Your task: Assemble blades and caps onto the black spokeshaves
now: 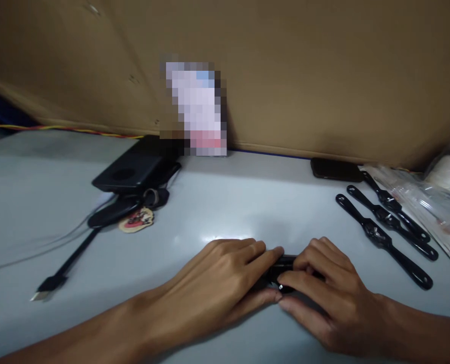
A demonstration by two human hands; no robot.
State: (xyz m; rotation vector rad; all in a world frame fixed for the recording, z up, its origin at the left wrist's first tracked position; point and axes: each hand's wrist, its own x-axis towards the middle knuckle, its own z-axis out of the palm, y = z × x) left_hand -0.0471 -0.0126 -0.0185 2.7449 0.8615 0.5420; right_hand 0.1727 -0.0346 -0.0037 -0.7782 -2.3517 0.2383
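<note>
My left hand (pixel 240 275) and my right hand (pixel 331 293) meet low in the view, over the table. Between their fingers is a glossy black spokeshave (pixel 283 270), mostly covered by the hands; it looks like the ones lying at the right. My left hand lies over its left end with the fingers wrapped round. With bent fingers my right hand grips the other side, thumb and index finger close to a small shiny metal spot near the middle.
Three black spokeshaves (pixel 378 235) lie slantwise at the right, beside clear plastic bags (pixel 417 197). Behind them is a dark phone-like slab (pixel 336 169). A black box (pixel 128 164), a cable with a metal plug (pixel 50 285) and a keychain tag (pixel 137 220) occupy the left. Cardboard (pixel 304 76) walls the back.
</note>
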